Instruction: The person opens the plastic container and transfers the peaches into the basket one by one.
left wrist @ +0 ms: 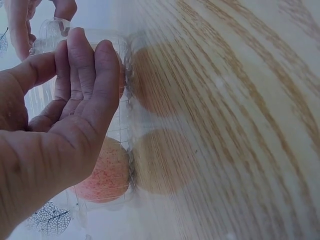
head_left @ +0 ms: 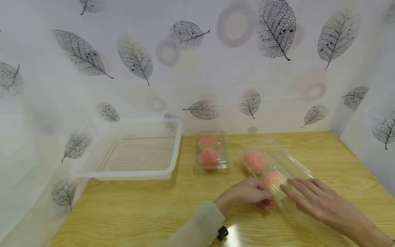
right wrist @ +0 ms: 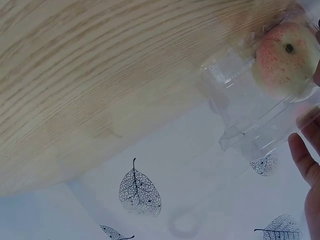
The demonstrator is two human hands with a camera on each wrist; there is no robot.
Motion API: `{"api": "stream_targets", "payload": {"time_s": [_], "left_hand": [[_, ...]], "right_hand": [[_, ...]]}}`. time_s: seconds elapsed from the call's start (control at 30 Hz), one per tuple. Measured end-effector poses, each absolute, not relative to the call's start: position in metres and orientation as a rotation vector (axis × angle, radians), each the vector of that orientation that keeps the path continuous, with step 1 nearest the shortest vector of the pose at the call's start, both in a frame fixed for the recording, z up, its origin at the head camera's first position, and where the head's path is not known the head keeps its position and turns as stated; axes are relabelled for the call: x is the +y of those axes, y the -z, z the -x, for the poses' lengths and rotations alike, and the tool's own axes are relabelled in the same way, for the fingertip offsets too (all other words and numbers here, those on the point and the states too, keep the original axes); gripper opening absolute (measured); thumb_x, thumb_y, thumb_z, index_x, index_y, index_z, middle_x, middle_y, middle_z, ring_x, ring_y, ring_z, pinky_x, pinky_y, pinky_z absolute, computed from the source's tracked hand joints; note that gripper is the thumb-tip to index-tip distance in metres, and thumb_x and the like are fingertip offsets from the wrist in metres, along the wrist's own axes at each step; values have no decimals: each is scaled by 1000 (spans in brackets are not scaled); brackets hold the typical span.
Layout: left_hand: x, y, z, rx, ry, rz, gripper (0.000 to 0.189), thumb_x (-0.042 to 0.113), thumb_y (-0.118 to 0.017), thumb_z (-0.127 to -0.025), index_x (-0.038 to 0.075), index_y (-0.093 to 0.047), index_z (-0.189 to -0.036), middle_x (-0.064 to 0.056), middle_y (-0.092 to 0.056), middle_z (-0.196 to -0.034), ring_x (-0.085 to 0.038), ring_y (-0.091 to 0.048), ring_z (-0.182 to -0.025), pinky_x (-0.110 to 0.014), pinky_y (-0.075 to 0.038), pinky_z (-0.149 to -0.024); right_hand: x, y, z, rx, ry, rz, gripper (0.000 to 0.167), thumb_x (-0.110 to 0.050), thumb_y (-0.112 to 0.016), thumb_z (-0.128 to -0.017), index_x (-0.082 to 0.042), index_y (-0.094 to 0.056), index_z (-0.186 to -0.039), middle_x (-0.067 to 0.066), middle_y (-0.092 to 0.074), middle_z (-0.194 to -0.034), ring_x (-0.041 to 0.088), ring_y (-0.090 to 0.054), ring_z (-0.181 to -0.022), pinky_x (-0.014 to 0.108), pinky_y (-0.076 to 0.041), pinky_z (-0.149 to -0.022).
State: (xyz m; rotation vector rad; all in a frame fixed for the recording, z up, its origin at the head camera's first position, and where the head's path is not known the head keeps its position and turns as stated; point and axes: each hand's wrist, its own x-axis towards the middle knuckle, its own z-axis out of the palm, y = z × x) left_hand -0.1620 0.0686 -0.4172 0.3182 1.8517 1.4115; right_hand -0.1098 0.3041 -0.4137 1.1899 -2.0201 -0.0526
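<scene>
Seen from a head-worn camera, a person's two bare hands work over a wood-grain bench (head_left: 148, 209) at a clear plastic box (head_left: 291, 161) that sits right of centre, set at a slant. Inside it lie two pink-and-cream peaches, the far one (head_left: 254, 162) redder and the near one (head_left: 274, 179) paler, lined up along the side nearest the left hand. Clear plastic spreads out on the box's other side; how far the lid is closed is hard to tell. The left hand (head_left: 251, 193) is at the near left edge of the box, its fingers together and gently bent, loose rather than gripping. The right hand (head_left: 321, 204) lies over the near right part, fingers long and fairly straight, resting on the clear plastic beside the paler peach. The left arm wears a pale sleeve (head_left: 208, 219), with a black object (head_left: 222, 233) at the wrist. Left of this box, near the back of the bench, stands a second clear box (head_left: 224, 145), holding two pink peaches (head_left: 210, 158) one behind the other. Farther left is a white perforated basket (head_left: 176, 147). Behind everything hangs a whitish sheet (head_left: 213, 72) printed with dark, lacy leaves and pale rings.
</scene>
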Motion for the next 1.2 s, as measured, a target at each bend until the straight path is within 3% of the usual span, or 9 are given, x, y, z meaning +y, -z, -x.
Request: {"api": "stream_targets", "payload": {"time_s": [0.27,0.47,0.7,0.77,1.03,1.2], "left_hand": [[69,413,159,1860,-1411,-310,23,12,-68,-96,0,-73,-77,-7,-73,-71,-16,-74,-66,-32,-63,-69],[69,413,159,1856,-1411,-297,23,11,-68,-95,0,-74,-75,-7,-74,-70,-15,-73,-64,-33,-64,-69],[69,414,159,1862,-1403,-309,24,11,-67,-94,1,-75,-74,-6,-74,-69,-12,-71,-63,-31,-63,-68],[69,413,158,1862,-1403,-306,23,10,-67,-94,1,-75,-74,-6,-74,-69,-12,-71,-63,-31,-63,-68],[67,414,158,1871,-1409,-307,22,13,-67,-93,3,-75,-74,-4,-74,-70,-12,-72,-64,-32,-63,-69],[68,415,157,1889,-1404,-294,23,15,-68,-92,4,-75,-74,-4,-74,-70,-13,-72,-65,-32,-63,-68]], "right_hand": [[304,417,110,-2034,69,-1169,45,-26,-25,-115,-5,-63,-126,19,-71,-109,33,-68,-86,48,-52,-65],[304,416,108,-2096,130,-1171,47,-26,-22,-114,-7,-61,-133,17,-70,-120,33,-66,-99,48,-52,-73],[301,413,106,-2090,193,-1196,58,2,-15,-110,-22,-58,-141,19,-68,-121,36,-65,-99,51,-53,-73],[300,413,106,-2086,200,-1199,59,3,-16,-110,-22,-59,-141,20,-68,-120,37,-65,-98,51,-53,-73],[300,414,106,-2115,170,-1191,56,-3,-14,-112,-20,-61,-138,18,-68,-122,35,-65,-101,52,-52,-77],[294,407,111,-2033,72,-1184,44,-24,-25,-115,-15,-65,-131,17,-72,-116,32,-67,-93,47,-52,-71]]}}
